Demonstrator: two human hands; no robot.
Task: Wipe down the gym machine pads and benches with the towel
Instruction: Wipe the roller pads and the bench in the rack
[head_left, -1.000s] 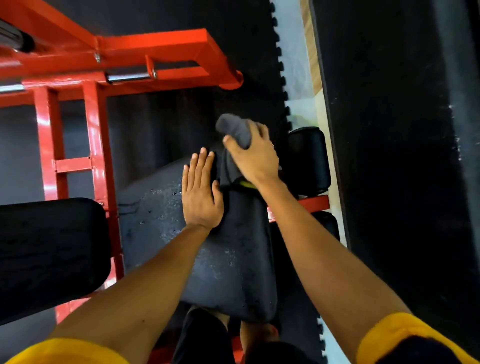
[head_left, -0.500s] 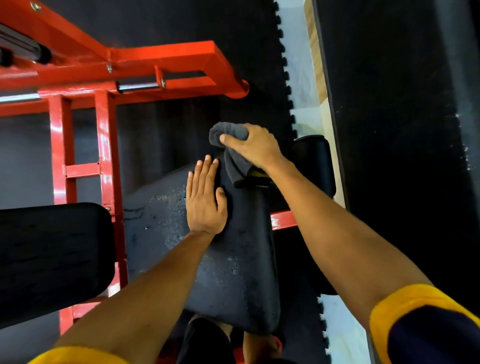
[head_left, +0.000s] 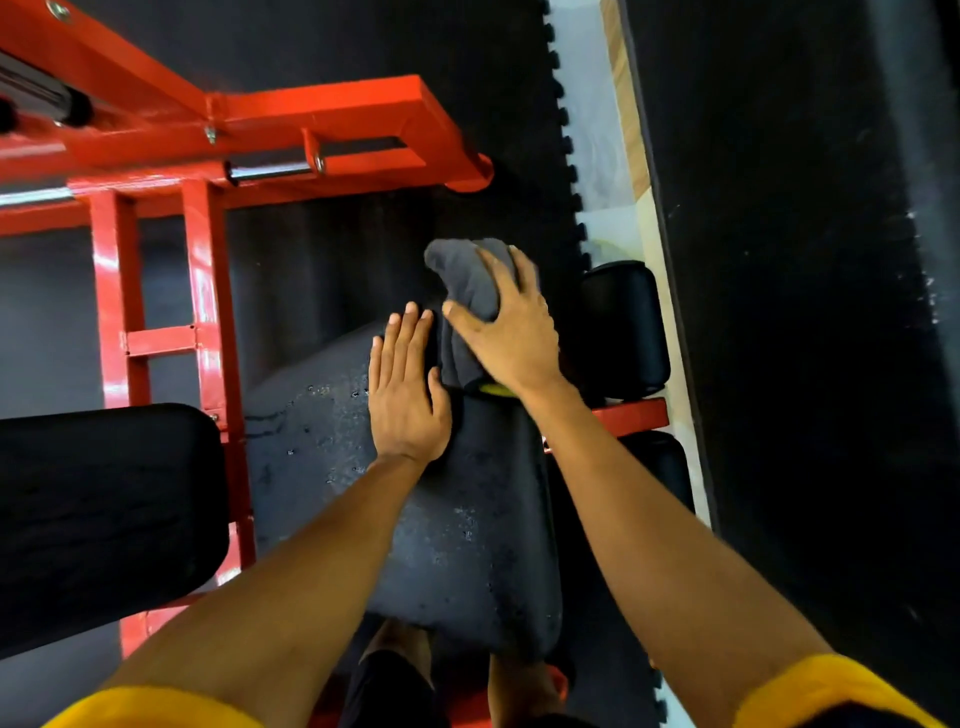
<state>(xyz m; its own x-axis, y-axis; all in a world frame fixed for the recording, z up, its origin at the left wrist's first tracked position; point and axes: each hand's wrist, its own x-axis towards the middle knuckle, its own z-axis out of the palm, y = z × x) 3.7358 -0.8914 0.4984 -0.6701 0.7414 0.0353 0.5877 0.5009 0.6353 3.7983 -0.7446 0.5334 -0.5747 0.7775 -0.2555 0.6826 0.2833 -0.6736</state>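
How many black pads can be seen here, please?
4: a large pad under both hands, one at left, two roller pads at right. Others may be hidden.

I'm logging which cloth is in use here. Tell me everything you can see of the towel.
The towel is dark grey, soft-looking cloth, bunched into a thick wad. The right hand presses it on the far end of the black seat pad, fingers over its top, thumb on its side. A yellow-green edge shows under the wrist. The flat left hand lies beside it; contact is unclear.
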